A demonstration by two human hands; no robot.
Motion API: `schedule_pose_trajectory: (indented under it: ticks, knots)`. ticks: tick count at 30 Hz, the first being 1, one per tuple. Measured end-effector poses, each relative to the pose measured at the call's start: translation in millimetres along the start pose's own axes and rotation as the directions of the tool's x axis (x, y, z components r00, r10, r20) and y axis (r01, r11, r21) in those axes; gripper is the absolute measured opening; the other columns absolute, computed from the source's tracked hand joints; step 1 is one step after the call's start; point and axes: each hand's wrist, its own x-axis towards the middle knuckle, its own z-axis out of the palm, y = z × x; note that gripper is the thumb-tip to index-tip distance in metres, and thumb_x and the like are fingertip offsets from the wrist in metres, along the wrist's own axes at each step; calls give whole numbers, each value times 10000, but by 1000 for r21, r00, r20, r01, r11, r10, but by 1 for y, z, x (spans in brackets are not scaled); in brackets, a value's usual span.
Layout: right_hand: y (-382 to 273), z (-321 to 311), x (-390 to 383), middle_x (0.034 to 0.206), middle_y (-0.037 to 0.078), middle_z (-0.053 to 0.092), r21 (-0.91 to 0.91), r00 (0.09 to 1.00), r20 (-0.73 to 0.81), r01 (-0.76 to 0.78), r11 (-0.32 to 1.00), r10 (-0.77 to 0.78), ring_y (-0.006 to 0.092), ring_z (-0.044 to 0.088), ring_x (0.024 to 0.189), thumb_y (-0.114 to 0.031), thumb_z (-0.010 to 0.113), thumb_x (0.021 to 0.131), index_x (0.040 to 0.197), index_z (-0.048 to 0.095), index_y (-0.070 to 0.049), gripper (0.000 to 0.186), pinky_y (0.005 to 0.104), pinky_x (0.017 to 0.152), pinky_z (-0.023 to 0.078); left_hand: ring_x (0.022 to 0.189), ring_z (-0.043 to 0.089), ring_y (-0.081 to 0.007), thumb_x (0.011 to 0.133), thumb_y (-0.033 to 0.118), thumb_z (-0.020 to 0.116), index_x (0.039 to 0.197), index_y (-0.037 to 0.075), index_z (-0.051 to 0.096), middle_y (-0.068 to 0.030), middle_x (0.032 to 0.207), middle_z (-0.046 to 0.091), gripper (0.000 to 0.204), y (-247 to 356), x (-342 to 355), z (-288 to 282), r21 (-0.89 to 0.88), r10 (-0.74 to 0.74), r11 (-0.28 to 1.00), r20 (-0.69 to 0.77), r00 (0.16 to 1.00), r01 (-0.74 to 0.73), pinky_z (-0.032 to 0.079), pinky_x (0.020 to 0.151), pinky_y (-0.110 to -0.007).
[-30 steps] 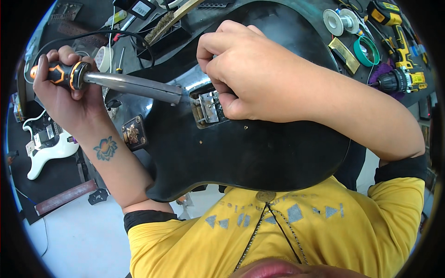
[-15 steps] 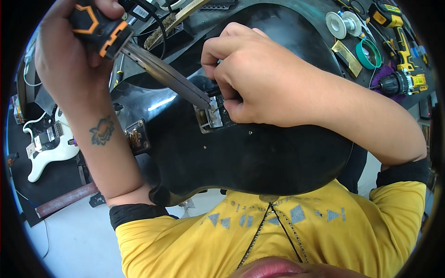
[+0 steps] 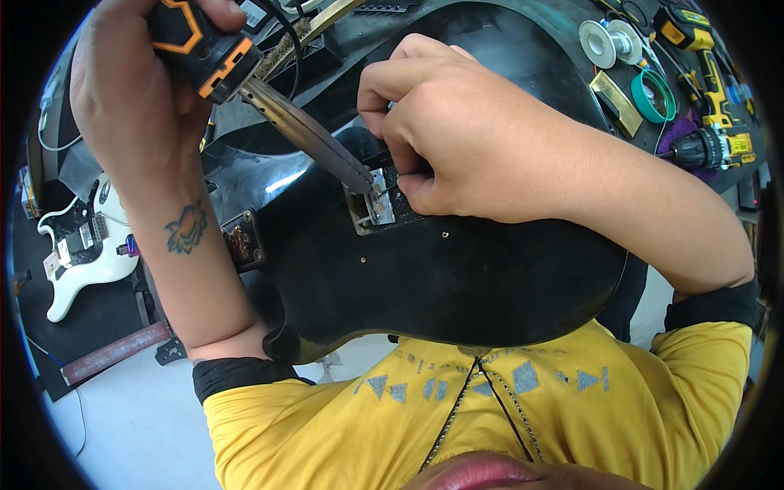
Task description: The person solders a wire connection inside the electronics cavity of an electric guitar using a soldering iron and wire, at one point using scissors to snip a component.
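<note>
A black guitar body [image 3: 457, 282] lies in front of me, its back cavity open around a metal plate [image 3: 382, 211]. My left hand [image 3: 122, 102] is closed around the black-and-orange handle of a soldering iron [image 3: 306, 137]. The iron slants down to the right, and its thick tip meets the plate or sits just over it. Just right of the tip, my right hand [image 3: 457, 135] pinches a thin dark wire [image 3: 387, 191] leading to the plate. The curled fingers hide the rest of that wire and part of the cavity.
At the left lies a white guitar body [image 3: 73, 282], near a reddish bar [image 3: 114, 353]. A solder spool [image 3: 608, 45], a green tape roll [image 3: 653, 96], a brass-coloured block [image 3: 616, 102] and a yellow-and-black drill [image 3: 710, 122] crowd the far right. A black cable hangs near the iron's handle.
My left hand and the iron's handle have shifted slightly right, while the tip stays at the plate. My right hand keeps its pinch almost unmoved.
</note>
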Motion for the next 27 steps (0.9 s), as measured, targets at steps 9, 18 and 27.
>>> schedule_pose_trajectory:
  ticks: [9, 18, 27]
  knots:
    - [3, 1, -1, 1138, 80, 693, -9, 1000, -3, 0, 1000, 0, 278, 596, 1145, -92, 793, 718, 956, 785, 9, 258, 418, 987, 487, 524, 579, -97, 1005, 315, 569, 923, 50, 591, -59, 672, 599, 279, -1, -2, 19, 101, 111, 989, 18, 994, -113, 489, 498, -190]
    - [3, 2, -1, 1147, 81, 694, -31, 1000, -8, 19, 999, -20, 275, 599, 1139, -118, 785, 730, 947, 795, 2, 249, 419, 978, 489, 459, 527, -57, 1018, 376, 532, 830, 109, 544, -3, 565, 544, 327, 6, -2, 39, 212, 206, 956, 18, 978, -205, 449, 457, -163]
    - [4, 3, -1, 1144, 79, 696, -27, 1000, -18, 16, 999, -17, 270, 601, 1134, -131, 789, 732, 946, 797, -6, 248, 419, 973, 486, 577, 675, -157, 983, 257, 651, 1094, -43, 691, -157, 837, 709, 322, -11, 2, -6, 12, -67, 998, -31, 997, 68, 548, 551, -209]
